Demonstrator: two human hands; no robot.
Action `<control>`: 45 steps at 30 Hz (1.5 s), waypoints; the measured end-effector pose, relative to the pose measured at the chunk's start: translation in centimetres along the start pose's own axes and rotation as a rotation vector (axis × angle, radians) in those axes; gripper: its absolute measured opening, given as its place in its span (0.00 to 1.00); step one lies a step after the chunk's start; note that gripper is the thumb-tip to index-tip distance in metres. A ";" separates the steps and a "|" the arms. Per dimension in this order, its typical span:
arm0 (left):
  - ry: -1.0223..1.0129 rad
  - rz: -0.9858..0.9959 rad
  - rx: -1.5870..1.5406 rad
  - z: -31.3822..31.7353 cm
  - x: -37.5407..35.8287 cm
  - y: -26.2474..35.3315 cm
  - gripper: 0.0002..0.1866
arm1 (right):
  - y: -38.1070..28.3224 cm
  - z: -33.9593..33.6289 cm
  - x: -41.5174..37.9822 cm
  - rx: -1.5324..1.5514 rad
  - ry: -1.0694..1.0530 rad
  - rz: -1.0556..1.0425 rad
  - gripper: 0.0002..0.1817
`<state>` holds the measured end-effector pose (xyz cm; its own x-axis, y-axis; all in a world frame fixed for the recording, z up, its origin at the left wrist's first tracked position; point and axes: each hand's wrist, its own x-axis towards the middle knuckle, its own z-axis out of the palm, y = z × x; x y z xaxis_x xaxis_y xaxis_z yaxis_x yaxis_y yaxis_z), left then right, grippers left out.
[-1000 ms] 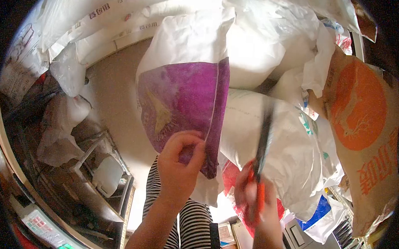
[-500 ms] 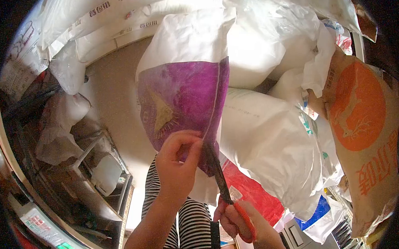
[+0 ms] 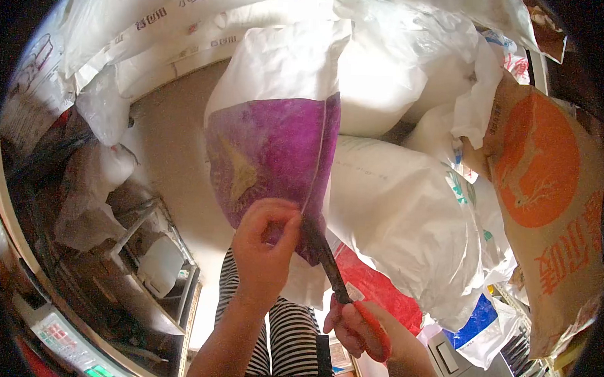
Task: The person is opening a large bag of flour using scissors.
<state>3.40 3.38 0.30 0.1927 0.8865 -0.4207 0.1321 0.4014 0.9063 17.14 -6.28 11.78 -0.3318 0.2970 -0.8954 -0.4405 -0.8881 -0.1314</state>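
Observation:
A white and purple sack (image 3: 287,147) stands in front of me, its seam running down the right side. My left hand (image 3: 262,247) pinches the edge of the sack by this seam, thumb and forefinger pressed together. With my right hand (image 3: 360,329) I grip a pair of scissors (image 3: 329,267) by its red-orange handles. Its dark blades point up and left, their tips at the seam right beside my left fingertips. Whether the blades are cutting into the sack cannot be made out.
White sacks (image 3: 408,220) are piled to the right, near a brown sack (image 3: 535,172) with an orange circle. A red package (image 3: 375,289) lies below them. At the left stands a metal-framed shelf (image 3: 148,242). More printed sacks (image 3: 161,20) line the back.
The sack and both hands appear slightly farther left in view. My left hand keeps its pinch and the scissor tips stay at the seam.

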 end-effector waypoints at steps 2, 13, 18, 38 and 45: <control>-0.025 0.024 0.014 -0.2 0.1 -0.4 0.02 | -0.2 0.0 -0.1 -0.010 0.009 0.008 0.28; -0.057 0.095 0.077 -0.7 0.6 -0.6 0.02 | 1.1 0.1 0.6 0.137 -0.018 0.013 0.30; -0.067 0.081 0.059 -0.5 1.0 -0.2 0.02 | 2.9 1.1 2.0 0.118 0.063 -0.025 0.30; -0.158 0.228 0.301 -1.5 2.3 0.6 0.02 | 1.7 0.9 4.3 -0.382 0.377 -0.046 0.35; -0.114 0.003 0.273 -2.6 2.1 0.1 0.04 | 2.1 -0.1 4.4 -0.286 0.320 -0.078 0.28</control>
<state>1.32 5.88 -0.39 0.2992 0.8500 -0.4335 0.3850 0.3081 0.8700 14.84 -6.90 7.55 -0.0119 0.2830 -0.9590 -0.1906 -0.9422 -0.2757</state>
